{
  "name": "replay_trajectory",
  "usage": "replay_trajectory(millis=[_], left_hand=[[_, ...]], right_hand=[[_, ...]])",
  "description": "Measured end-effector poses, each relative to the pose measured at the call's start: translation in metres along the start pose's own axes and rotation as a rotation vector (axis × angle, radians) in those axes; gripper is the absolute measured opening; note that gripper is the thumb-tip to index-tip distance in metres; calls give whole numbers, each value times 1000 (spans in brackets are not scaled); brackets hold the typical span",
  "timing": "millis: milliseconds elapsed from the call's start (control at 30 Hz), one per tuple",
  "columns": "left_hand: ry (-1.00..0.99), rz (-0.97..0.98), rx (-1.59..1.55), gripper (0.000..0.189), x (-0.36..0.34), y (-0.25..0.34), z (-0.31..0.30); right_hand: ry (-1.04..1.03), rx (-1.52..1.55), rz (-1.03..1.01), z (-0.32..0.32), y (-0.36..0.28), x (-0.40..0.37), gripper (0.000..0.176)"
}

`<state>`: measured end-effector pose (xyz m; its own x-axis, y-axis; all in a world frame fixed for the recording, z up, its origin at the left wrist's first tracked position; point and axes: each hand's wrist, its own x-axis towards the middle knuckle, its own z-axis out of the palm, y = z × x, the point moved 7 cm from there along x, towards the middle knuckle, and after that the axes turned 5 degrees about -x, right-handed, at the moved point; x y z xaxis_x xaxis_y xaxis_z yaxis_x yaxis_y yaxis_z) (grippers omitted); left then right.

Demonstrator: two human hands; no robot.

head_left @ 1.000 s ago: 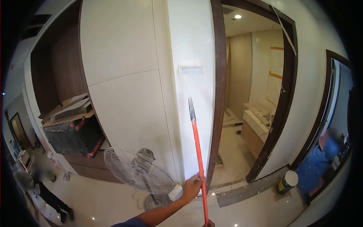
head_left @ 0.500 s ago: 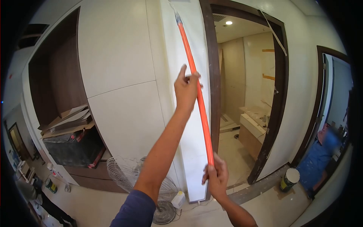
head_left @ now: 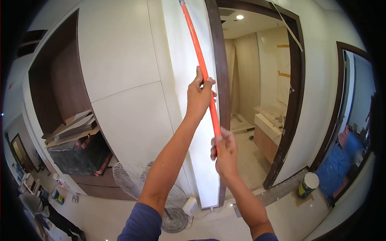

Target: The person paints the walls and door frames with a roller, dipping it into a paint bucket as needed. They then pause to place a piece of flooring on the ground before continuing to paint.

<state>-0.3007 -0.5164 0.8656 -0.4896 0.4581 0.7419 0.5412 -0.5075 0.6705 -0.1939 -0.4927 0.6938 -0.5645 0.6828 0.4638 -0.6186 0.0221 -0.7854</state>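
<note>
- And here's the orange pole (head_left: 194,38), slanting upward in front of the bright white wall strip (head_left: 205,172), just beside the dark door frame (head_left: 223,80).
- Left hand (head_left: 197,98) up high, fingers hooked around the shaft, one digit pointing upward.
- Right hand (head_left: 227,158) below, curled loosely about the lower part; how firmly it grips, I can't tell, and the bottom end is hidden there.
- Up top, a greyish fitting (head_left: 181,2) runs out of view, so whatever it carries can't be seen.
- This shaft looks straight, smooth and stiff, likely light for its length, though top-heavy if there's weight beyond that fitting.
- Glossy finish, so it could slide or twist in a damp palm; it hardly looks fragile.
- Best hold, I'd judge: two hands well apart on the orange shaft, upper one steering, lower one steadying, both clear of the fitting.
</note>
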Motion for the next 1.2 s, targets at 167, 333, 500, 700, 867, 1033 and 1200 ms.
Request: replay_trajectory(millis=[167,333,500,700,867,1033,1200], left_hand=[[24,-102,-1,63,-28,-53,-4],[-55,-174,-12,66,-123,-123,5],[-45,-388,-69,69,-255,-193,19],[2,-539,-140,67,-371,-226,35],[40,-432,-67,65,-292,-203,26],[24,-374,-136,67,-225,-167,34],[20,-458,-149,66,-281,-191,47]], right_hand=[[12,94,178,-62,99,-86,21],[-3,231,393,-131,186,-176,14],[46,290,672,-202,250,-286,15],[17,346,951,-246,281,-382,25],[-34,429,813,-220,266,-319,28],[-75,384,798,-186,215,-251,32],[-39,365,845,-229,241,-306,33]])
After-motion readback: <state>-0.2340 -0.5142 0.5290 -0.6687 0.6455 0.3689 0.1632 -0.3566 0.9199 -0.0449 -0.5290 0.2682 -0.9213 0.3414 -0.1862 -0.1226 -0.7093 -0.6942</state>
